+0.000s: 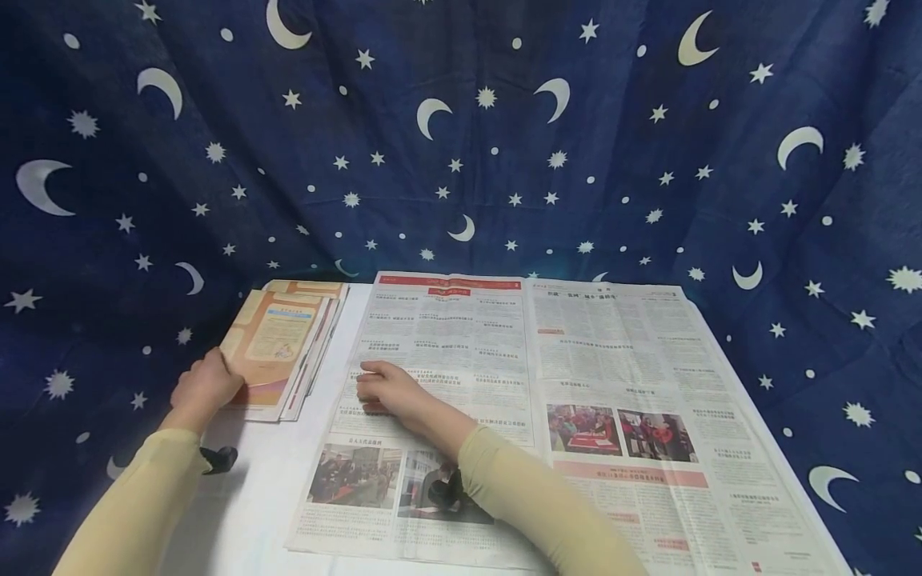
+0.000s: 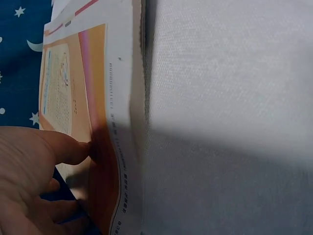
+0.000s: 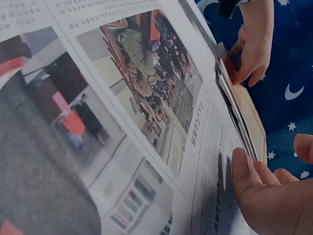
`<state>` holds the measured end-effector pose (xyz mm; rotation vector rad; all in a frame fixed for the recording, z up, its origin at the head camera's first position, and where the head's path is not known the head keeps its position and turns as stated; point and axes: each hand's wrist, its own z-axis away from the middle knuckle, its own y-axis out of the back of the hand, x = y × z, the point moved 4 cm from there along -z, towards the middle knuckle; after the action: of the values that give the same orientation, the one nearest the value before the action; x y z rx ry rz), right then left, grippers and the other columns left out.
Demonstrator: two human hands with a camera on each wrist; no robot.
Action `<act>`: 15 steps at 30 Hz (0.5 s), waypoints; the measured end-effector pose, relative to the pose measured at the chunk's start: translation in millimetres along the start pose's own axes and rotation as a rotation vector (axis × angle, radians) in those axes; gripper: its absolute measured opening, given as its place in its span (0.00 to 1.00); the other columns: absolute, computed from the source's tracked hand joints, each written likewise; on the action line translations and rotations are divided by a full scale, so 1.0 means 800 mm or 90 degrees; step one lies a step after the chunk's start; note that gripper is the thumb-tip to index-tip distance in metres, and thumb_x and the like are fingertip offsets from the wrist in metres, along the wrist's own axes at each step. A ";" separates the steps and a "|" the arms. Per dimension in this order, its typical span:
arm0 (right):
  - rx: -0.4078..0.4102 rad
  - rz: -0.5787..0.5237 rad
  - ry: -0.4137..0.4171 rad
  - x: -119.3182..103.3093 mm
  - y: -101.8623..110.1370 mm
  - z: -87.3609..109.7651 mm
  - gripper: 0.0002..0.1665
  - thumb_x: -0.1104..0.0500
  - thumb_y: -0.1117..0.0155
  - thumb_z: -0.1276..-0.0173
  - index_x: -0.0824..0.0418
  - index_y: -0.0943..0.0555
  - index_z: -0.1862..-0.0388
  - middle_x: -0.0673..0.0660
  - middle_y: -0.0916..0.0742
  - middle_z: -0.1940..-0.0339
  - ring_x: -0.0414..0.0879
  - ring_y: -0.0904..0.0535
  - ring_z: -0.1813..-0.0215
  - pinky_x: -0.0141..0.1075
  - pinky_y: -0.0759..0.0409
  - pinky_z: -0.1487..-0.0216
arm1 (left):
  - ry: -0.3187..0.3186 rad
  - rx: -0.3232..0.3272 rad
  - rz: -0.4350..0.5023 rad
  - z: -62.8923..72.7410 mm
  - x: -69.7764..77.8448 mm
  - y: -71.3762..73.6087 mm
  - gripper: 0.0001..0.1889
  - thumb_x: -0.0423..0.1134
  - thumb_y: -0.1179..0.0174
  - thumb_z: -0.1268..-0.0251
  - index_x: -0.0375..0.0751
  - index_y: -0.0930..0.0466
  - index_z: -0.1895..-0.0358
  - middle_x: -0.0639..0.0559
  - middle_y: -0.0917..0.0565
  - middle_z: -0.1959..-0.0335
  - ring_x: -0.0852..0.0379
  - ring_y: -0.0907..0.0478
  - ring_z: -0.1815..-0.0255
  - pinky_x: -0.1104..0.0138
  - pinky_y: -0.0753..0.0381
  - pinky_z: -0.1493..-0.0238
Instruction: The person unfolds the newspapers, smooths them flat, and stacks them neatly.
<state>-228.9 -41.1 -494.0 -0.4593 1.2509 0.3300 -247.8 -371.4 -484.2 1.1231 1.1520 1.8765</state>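
Note:
A stack of folded newspapers (image 1: pixel 288 328) with an orange-toned top page lies at the left of the table. My left hand (image 1: pixel 207 384) is at its left edge. In the left wrist view, the thumb (image 2: pixel 71 149) lies on the orange page (image 2: pixel 100 137) while the other fingers curl by the edge, partly hidden. To the right, a newspaper (image 1: pixel 461 328) lies spread flat. Over its left half is my right hand (image 1: pixel 396 392), fingers loosely bent and holding nothing. The right wrist view has this hand (image 3: pixel 274 200) beside the printed sheet.
The white tabletop (image 1: pixel 270 472) shows between the stack and the spread newspaper. Behind and on both sides hangs a dark blue cloth (image 1: pixel 461 160) with moons and stars. Photos are printed on the spread pages.

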 end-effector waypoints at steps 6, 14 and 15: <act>-0.001 0.000 0.001 0.003 -0.004 -0.004 0.37 0.62 0.37 0.30 0.65 0.33 0.23 0.64 0.21 0.33 0.57 0.18 0.40 0.47 0.19 0.39 | 0.004 0.023 -0.019 -0.005 0.000 0.002 0.40 0.40 0.44 0.33 0.19 0.52 0.27 0.17 0.37 0.42 0.21 0.36 0.45 0.30 0.31 0.44; -0.005 -0.002 -0.005 0.007 -0.003 -0.005 0.38 0.62 0.37 0.30 0.66 0.34 0.23 0.64 0.21 0.33 0.57 0.18 0.41 0.46 0.18 0.40 | -0.002 0.055 -0.002 -0.004 0.007 0.011 0.38 0.31 0.47 0.34 0.21 0.53 0.25 0.17 0.40 0.47 0.20 0.31 0.49 0.32 0.26 0.53; -0.005 -0.005 -0.004 0.008 -0.003 -0.005 0.38 0.62 0.37 0.30 0.66 0.34 0.23 0.64 0.21 0.33 0.57 0.18 0.41 0.46 0.18 0.40 | -0.006 0.055 0.002 -0.004 0.007 0.012 0.35 0.31 0.48 0.34 0.21 0.50 0.27 0.18 0.39 0.49 0.22 0.30 0.50 0.33 0.26 0.54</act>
<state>-229.6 -45.3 -500.8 -0.4693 1.2416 0.3288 -253.6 -371.6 -474.1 1.1799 1.2370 1.8377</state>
